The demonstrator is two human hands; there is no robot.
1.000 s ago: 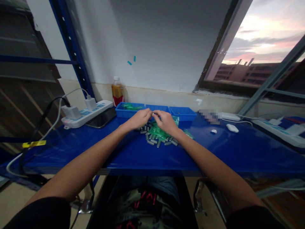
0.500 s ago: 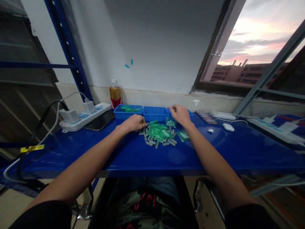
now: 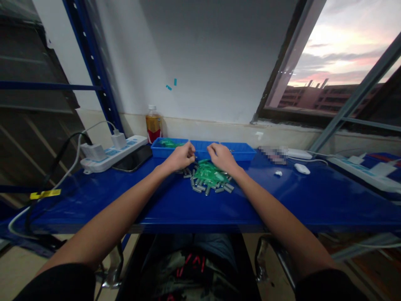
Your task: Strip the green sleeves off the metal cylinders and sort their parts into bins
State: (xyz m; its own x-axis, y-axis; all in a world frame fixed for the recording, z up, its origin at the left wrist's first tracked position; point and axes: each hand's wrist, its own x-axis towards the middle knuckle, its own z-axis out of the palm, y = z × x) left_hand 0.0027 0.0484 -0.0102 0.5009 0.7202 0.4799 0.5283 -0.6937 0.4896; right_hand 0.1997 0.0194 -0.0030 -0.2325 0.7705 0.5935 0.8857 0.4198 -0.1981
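A heap of small green plastic bags [image 3: 209, 174] and several grey metal cylinders [image 3: 200, 187] lies on the blue table [image 3: 282, 200]. My left hand [image 3: 181, 157] is curled at the heap's left edge, its fingers pinched on something I cannot make out. My right hand [image 3: 222, 157] is closed over the heap's far side, fingers bent down onto the green bags. The two hands sit close together, just in front of the row of blue trays [image 3: 238, 151].
A drink bottle [image 3: 153, 124] stands by the wall behind the trays; the left tray [image 3: 169, 147] holds green bags. A white power strip [image 3: 112, 152] with chargers and a dark phone [image 3: 133, 159] lie at the left. A white mouse [image 3: 301, 168] and another strip [image 3: 369, 175] are at the right.
My right hand went out to the right blue tray and has come back to the heap beside my left hand. The left hand stayed at the heap's left edge.
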